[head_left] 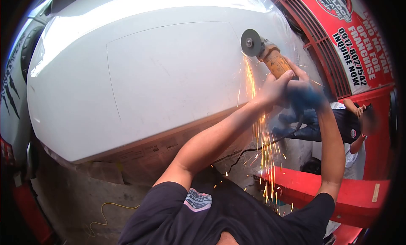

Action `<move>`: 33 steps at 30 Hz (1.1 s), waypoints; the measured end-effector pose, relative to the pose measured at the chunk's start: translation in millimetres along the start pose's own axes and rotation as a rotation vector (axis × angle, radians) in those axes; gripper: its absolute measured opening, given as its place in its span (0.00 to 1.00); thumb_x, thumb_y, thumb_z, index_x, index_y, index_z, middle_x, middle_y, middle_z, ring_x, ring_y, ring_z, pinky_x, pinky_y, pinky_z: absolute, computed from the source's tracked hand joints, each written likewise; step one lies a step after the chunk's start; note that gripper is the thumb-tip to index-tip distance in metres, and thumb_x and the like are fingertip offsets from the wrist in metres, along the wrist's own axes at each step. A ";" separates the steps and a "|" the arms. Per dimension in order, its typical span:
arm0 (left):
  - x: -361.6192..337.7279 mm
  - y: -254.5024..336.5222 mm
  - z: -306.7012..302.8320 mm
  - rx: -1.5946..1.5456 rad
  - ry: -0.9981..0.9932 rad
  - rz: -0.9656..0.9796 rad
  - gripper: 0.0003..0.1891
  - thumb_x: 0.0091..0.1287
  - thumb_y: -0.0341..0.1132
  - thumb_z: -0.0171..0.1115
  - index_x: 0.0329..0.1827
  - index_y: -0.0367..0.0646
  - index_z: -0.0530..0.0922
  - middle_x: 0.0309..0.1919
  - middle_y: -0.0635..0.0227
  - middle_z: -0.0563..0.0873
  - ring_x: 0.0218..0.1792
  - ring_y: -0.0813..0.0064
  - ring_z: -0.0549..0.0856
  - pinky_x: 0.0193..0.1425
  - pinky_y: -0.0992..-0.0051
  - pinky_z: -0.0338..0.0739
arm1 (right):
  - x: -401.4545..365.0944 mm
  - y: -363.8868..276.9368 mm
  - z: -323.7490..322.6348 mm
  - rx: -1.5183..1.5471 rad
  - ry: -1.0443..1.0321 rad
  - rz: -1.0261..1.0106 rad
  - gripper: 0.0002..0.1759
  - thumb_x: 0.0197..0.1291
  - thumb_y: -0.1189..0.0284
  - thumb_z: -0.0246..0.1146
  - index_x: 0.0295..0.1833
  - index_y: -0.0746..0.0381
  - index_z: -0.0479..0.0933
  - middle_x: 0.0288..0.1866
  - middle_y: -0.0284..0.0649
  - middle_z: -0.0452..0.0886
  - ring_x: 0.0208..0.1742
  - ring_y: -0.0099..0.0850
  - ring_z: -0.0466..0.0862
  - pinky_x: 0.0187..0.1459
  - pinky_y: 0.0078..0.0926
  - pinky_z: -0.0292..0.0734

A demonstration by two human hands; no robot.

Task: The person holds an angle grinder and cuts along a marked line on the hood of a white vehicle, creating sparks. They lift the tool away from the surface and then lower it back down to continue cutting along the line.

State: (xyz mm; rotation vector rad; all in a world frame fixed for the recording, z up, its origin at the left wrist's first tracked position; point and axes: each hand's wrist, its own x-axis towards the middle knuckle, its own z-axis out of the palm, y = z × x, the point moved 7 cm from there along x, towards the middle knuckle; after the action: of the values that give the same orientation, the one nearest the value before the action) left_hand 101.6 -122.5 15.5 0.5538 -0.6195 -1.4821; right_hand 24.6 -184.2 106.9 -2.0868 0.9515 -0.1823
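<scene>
Both my hands are wrapped round the orange body of an angle grinder (277,63). My left hand (272,86) grips it from the left side. My right hand (305,93) holds its rear end; blue covers part of that hand and looks blurred. The grinder's dark round disc (248,43) is at the white car panel (169,76), and sparks (251,78) stream down from it past my left forearm. Thin dark lines trace part of a four-sided outline on the panel. A black cord (249,150) runs below my hands.
Paper masking (148,154) hangs under the panel's edge. A red beam (308,188) lies at lower right, near a person (351,126) holding a dark object. A red sign (359,38) stands behind. A yellow cord (103,213) lies on the floor; another vehicle (15,88) is at left.
</scene>
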 end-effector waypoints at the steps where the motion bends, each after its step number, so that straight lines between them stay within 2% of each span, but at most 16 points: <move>1: 0.4 0.1 -0.3 0.000 0.001 0.000 0.34 0.87 0.58 0.58 0.74 0.31 0.69 0.53 0.50 0.88 0.39 0.60 0.96 0.37 0.63 0.97 | 0.5 -1.6 0.0 0.001 -0.002 0.000 0.62 0.52 0.63 0.72 0.94 0.68 0.58 0.66 0.55 0.85 0.57 0.34 0.87 0.58 0.26 0.82; 9: 14.7 -4.7 -9.7 0.013 0.108 0.010 0.36 0.86 0.59 0.58 0.71 0.28 0.71 0.50 0.52 0.89 0.36 0.59 0.96 0.36 0.63 0.97 | 6.9 -9.6 -0.4 0.000 0.002 -0.008 0.61 0.53 0.65 0.71 0.93 0.69 0.58 0.63 0.53 0.86 0.52 0.32 0.87 0.53 0.26 0.83; 11: 12.8 0.6 -9.3 0.019 0.069 0.018 0.36 0.86 0.60 0.58 0.71 0.29 0.71 0.51 0.51 0.89 0.37 0.59 0.96 0.37 0.63 0.97 | 7.7 -11.5 -0.7 -0.007 0.005 -0.018 0.61 0.53 0.65 0.71 0.93 0.69 0.58 0.63 0.53 0.86 0.51 0.31 0.87 0.52 0.26 0.83; 20: 8.7 3.8 -4.9 -0.007 0.034 0.030 0.36 0.86 0.60 0.58 0.75 0.32 0.69 0.55 0.50 0.87 0.42 0.57 0.96 0.39 0.59 0.98 | 10.6 -7.9 -1.8 -0.024 -0.008 -0.009 0.61 0.53 0.65 0.71 0.94 0.68 0.58 0.64 0.53 0.86 0.53 0.32 0.88 0.55 0.26 0.83; 25: -0.9 7.6 0.3 -0.012 0.010 0.059 0.37 0.86 0.59 0.58 0.76 0.31 0.67 0.57 0.49 0.87 0.44 0.56 0.96 0.41 0.58 0.97 | 3.7 -3.7 1.2 -0.009 0.004 0.012 0.61 0.52 0.65 0.71 0.94 0.67 0.58 0.67 0.53 0.85 0.58 0.34 0.87 0.60 0.26 0.82; 27: -1.9 -1.8 0.9 0.019 -0.016 -0.029 0.37 0.86 0.60 0.59 0.77 0.31 0.66 0.58 0.49 0.87 0.44 0.55 0.96 0.41 0.57 0.97 | -11.5 -27.9 8.9 -0.028 0.004 0.048 0.61 0.52 0.65 0.71 0.94 0.67 0.58 0.67 0.53 0.85 0.59 0.35 0.87 0.61 0.27 0.81; 31: -9.0 -1.8 6.9 0.016 -0.024 -0.033 0.37 0.86 0.60 0.59 0.77 0.31 0.66 0.57 0.48 0.87 0.44 0.55 0.96 0.42 0.56 0.97 | -21.1 -38.7 10.5 -0.056 0.001 0.088 0.61 0.53 0.65 0.71 0.94 0.68 0.58 0.67 0.53 0.85 0.59 0.35 0.87 0.61 0.27 0.81; 33: -13.6 2.7 10.2 -0.058 0.015 0.029 0.37 0.86 0.60 0.58 0.75 0.31 0.68 0.56 0.47 0.87 0.42 0.55 0.96 0.41 0.57 0.96 | -19.5 -34.6 9.6 -0.070 0.000 0.076 0.61 0.53 0.65 0.71 0.94 0.68 0.58 0.67 0.53 0.85 0.59 0.35 0.87 0.61 0.27 0.82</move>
State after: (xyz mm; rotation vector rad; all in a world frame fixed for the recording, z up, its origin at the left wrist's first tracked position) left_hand 96.8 -108.5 24.2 0.5087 -0.5686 -1.4622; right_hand 34.6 -151.8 129.6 -2.1104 1.0486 -0.1111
